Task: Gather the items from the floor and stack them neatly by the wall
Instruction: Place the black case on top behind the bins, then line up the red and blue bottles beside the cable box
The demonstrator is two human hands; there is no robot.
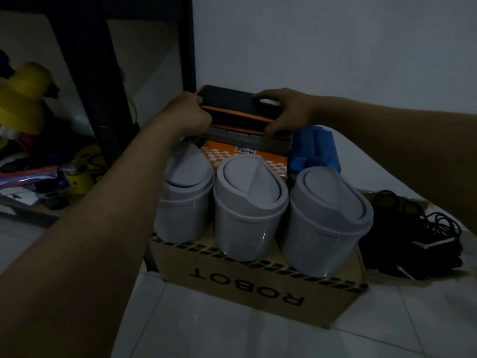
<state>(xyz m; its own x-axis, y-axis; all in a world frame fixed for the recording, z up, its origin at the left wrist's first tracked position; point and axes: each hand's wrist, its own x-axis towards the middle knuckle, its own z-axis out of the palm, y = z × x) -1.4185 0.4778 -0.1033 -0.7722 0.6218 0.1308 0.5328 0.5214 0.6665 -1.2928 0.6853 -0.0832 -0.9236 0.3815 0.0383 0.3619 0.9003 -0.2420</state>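
Forearms nearest; hands (pixel 240 112) gripping black-and-orange case (pixel 237 103), long axis left-right, level.

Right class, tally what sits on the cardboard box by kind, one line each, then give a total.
Grey swing-lid bins: 3
Black-and-orange box, held at its ends by the left hand and right hand: 1
Orange checkered box: 1
Blue item: 1
Total: 6
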